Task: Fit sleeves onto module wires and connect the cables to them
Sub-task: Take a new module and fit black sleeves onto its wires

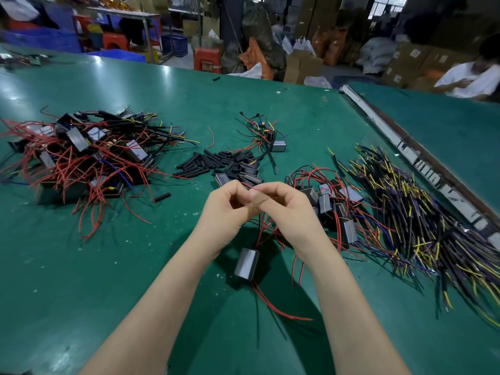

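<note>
Head cam: both hands were up over the green table, left hand and right hand fingertips pinched together on a thin red wire. Its grey module hung just below the wrists. Black sleeves were piled behind, cables heaped off right.

1. Hidden between the curled fingers of the left hand and right hand: whatever sits on the red wire there.
2. Cut off at the right edge: the cable pile and a blurred person in white.
3. Cut off at the left edge: red leads of the finished pile.
4. Blurred beyond reading: background boxes and their labels.
</note>
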### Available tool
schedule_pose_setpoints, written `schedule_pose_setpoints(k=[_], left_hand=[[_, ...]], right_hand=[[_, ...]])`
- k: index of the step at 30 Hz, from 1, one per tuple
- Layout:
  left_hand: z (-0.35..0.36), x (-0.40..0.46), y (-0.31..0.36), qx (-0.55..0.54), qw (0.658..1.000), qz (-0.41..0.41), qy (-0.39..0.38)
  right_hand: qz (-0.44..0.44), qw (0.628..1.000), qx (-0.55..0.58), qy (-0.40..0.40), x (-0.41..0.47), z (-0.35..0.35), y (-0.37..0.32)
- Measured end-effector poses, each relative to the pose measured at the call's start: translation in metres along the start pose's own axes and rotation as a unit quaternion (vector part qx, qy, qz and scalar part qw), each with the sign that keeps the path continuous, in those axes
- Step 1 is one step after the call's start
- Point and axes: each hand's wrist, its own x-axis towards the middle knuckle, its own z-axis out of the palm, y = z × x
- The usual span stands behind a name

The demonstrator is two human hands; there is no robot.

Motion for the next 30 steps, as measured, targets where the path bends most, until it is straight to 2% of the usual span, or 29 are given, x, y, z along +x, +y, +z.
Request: schedule_pose_setpoints(k=[6, 8, 12, 17, 20, 22, 26, 28, 30], left_hand=[[-0.004, 0.000, -0.003, 0.108, 0.994, 0.022, 0.010], [-0.006, -0.001, -0.001, 0.120, 0.992, 0.032, 0.005], [-0.010, -0.001, 0.003, 0.123, 0.990, 0.071, 0.005], [-0.013, -0.001, 0.007, 0.083, 0.993, 0.077, -0.021], [-0.015, 0.000, 0.010, 0.013, 0.996, 0.084, -0.003], [-0.018, 0.003, 0.013, -0.103, 0.991, 0.073, 0.049], [-0.030, 0.010, 0.018, -0.381, 0.922, 0.000, 0.074], [-0.033, 0.010, 0.019, -0.442, 0.893, -0.018, 0.086], [-0.033, 0.010, 0.020, -0.471, 0.878, -0.018, 0.081]], right_hand=[[-0.054, 0.990, -0.127, 0.007, -0.002, -0.008, 0.004], [-0.056, 0.989, -0.134, 0.011, -0.002, -0.008, 0.003], [-0.044, 0.998, -0.050, 0.010, -0.003, -0.005, 0.003], [-0.010, 0.996, 0.082, -0.017, -0.004, 0.000, 0.002], [0.045, 0.977, 0.204, 0.041, 0.001, -0.004, 0.002], [0.049, 0.957, 0.270, 0.098, 0.005, -0.009, 0.000], [0.014, 0.906, 0.402, 0.134, 0.008, -0.016, -0.004], [0.000, 0.886, 0.446, 0.126, 0.008, -0.016, -0.005], [0.000, 0.881, 0.453, 0.135, 0.010, -0.015, -0.007]])
